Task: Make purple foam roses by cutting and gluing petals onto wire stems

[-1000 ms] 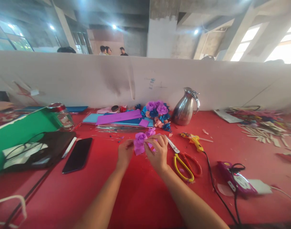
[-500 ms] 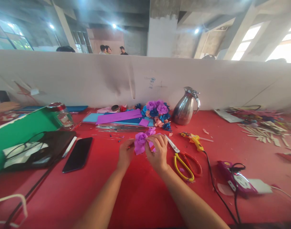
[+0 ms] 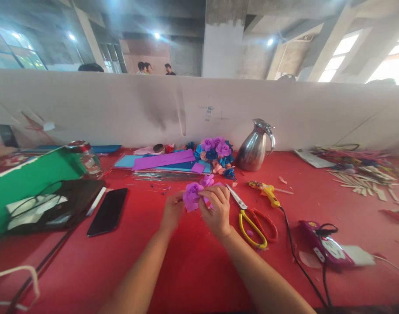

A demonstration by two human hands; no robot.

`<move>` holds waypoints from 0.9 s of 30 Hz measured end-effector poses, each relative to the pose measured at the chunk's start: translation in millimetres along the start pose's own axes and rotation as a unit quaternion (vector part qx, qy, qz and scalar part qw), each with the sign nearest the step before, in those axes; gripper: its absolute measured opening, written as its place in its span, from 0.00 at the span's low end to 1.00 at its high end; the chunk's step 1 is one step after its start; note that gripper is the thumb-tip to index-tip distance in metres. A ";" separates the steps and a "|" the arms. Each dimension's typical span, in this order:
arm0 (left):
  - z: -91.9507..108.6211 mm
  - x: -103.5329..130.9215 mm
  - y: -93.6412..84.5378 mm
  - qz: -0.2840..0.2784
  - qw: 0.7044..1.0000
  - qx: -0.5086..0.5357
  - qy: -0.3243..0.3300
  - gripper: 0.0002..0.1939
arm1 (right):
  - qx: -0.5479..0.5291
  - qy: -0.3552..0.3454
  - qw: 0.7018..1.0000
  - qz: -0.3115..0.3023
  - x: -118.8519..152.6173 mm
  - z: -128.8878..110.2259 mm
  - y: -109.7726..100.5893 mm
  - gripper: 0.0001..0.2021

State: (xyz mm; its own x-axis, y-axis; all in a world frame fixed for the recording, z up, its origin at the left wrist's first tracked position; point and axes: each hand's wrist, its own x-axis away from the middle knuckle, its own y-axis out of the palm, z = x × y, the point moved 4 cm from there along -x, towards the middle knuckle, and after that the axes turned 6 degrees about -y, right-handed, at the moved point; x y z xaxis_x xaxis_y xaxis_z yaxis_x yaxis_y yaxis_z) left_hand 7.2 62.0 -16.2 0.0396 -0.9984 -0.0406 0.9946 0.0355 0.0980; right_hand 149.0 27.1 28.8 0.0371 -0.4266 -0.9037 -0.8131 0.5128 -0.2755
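And here the tall silver metal jug (image 3: 252, 150) shines, smooth and glossy. The flat red worktop (image 3: 193, 270) shows a soft sheen. The ruffled purple paper flower (image 3: 191, 196) looks matt. Glossy black glass fronts the rectangular phone (image 3: 108, 212); bare metal blades and smooth plastic-looking loops make up the yellow-and-red-handled scissors (image 3: 253, 222).

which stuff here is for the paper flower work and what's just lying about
Likely part of the work:
- purple paper flower at the fingers of the left hand and right hand
- purple paper strip
- scissors
- yellow glue gun, by its look
- flower bunch

Probably just lying about:
- phone
- steel jug
- glass jar
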 end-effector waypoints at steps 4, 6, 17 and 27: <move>1.5 1.1 0.9 0.005 1.000 0.007 -0.007 0.07 | -0.020 0.002 1.000 0.002 -2.3 -3.3 -3.9 0.09; 3.2 1.6 0.5 0.017 1.000 0.013 -0.003 0.07 | -0.044 0.018 0.999 0.008 -4.5 -4.4 -7.0 0.09; 4.9 -1.1 -8.7 0.078 0.993 -0.005 0.089 0.04 | -0.119 0.186 0.975 -0.006 -7.5 7.9 -2.7 0.03; 4.8 -2.1 -12.6 0.106 0.980 -0.100 0.132 0.06 | -0.122 0.231 0.965 -0.014 -6.9 8.7 -0.2 0.02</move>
State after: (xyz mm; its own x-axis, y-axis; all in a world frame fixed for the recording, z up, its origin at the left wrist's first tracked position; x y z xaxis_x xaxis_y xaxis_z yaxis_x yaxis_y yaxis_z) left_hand -5.8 63.5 -12.5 0.2455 -0.9222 -0.2987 0.9591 0.2759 -0.0634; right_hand 154.1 36.4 32.2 -0.1562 -0.7531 -0.6391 -0.9305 0.3292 -0.1606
